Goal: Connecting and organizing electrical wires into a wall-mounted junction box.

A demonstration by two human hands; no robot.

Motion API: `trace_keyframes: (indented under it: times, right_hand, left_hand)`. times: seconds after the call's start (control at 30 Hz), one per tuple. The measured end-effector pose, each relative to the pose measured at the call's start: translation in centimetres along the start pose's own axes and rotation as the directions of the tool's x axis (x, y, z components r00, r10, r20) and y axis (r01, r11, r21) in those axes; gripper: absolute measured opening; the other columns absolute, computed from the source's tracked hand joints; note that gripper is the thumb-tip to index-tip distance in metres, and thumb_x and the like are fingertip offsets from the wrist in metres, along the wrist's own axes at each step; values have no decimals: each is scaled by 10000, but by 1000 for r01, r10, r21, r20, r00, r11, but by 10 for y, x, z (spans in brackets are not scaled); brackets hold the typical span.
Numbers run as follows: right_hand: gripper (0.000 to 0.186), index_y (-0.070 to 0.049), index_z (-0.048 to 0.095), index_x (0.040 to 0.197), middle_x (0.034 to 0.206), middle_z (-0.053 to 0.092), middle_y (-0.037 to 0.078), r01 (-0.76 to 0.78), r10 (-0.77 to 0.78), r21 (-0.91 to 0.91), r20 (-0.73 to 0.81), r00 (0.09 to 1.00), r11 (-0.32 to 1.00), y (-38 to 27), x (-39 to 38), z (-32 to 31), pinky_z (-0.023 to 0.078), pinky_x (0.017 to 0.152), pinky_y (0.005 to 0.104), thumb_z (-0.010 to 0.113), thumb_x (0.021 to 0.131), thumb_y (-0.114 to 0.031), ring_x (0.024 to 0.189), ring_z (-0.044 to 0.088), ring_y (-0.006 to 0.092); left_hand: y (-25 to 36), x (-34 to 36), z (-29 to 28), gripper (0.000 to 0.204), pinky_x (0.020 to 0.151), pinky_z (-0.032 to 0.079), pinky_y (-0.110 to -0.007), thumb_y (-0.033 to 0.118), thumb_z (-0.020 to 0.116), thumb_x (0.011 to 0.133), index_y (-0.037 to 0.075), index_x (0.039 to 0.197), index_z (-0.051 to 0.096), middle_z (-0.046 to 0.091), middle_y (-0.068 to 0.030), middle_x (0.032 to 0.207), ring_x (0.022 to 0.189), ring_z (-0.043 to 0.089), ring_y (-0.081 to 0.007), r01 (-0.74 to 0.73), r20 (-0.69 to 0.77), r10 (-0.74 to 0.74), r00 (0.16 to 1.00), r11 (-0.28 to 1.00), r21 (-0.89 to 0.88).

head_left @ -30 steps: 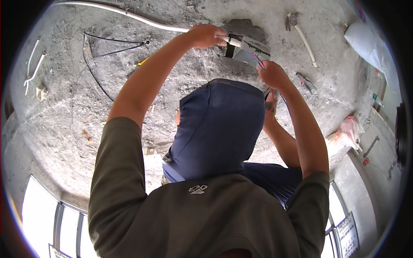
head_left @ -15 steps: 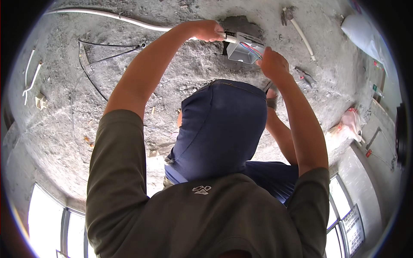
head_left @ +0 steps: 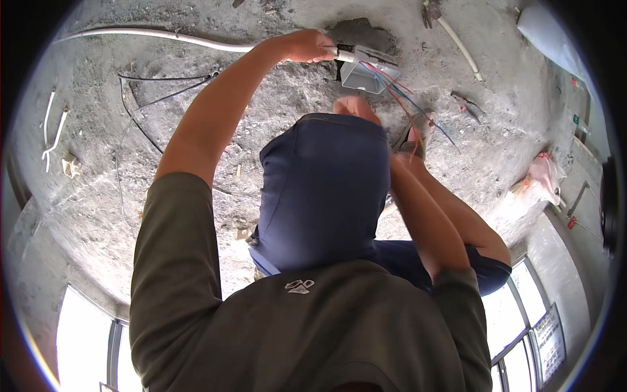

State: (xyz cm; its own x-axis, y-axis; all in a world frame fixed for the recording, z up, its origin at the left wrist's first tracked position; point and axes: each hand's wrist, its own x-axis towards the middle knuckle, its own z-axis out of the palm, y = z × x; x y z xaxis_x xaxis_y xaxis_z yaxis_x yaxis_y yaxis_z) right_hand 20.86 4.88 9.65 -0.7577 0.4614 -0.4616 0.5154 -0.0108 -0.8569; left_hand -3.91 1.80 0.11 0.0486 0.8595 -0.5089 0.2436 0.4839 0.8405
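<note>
"Rough grey concrete fills the background. Where's the box?"

"From my remote seat I see the pale square box beside a dark patch, right of top centre; red and blue wires trail from it toward the right."

"And the hands?"

"I have the left hand gripping the white conduit, just left of the box. Right hand shows just beyond the blue-clad knee, near the box; I can't tell whether it's holding anything."
</note>
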Motion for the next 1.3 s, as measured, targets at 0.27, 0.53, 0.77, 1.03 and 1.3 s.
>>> trace_keyframes:
  times: [0.27, 0.53, 0.77, 1.03, 1.3]
  right_hand:
    - [379, -15, 577, 1070, 974, 602, 51, 28, 223, 415, -545, 808, 910, 76, 37, -32, 457, 795, 287, 661, 869, -325, 888, 565, 144]
    - [417, -7, 567, 1075, 1017, 608, 89, -43, 157, 192, -632, 759, 980, 87, 61, -28, 429, 834, 327, 752, 756, -202, 924, 552, 196]
    - [357, -37, 541, 1053, 976, 606, 62, -60, -76, -315, -404, 912, 947, 118, 69, -43, 429, 799, 317, 695, 750, -148, 914, 565, 190]
    - [336, -23, 561, 1126, 1147, 583, 97, -136, 379, 707, -198, 904, 694, 46, 50, -35, 499, 926, 395, 660, 807, -56, 1091, 552, 215]
    - [306, 6, 553, 1108, 1090, 582, 129, -147, 341, 677, -162, 926, 721, 60, 65, -54, 560, 805, 418, 621, 810, 16, 989, 596, 240]
  left_hand:
    - [13, -5, -3, 349, 608, 421, -273, 277, 617, 896, 30, 1143, 606, 531, 33, 679, 637, 473, -80, 32, 46, -30, 998, 999, -41]
    - [22, -8, -4, 401, 666, 432, -279, 315, 598, 905, 44, 1200, 582, 537, 28, 703, 676, 487, -89, 87, 33, -88, 996, 996, 24]
    - [8, -17, -6, 409, 798, 439, -295, 405, 527, 941, 77, 1176, 587, 579, -12, 832, 821, 529, -113, 90, 88, -91, 992, 996, 20]
    - [12, -8, 10, 345, 663, 438, -300, 363, 488, 965, 98, 1159, 590, 575, -1, 739, 670, 513, -123, 144, -124, -133, 983, 986, 83]
    - [10, -8, 26, 371, 724, 499, -416, 438, 389, 967, 181, 1162, 571, 660, -87, 779, 737, 648, -287, 134, -298, 4, 955, 887, 442]
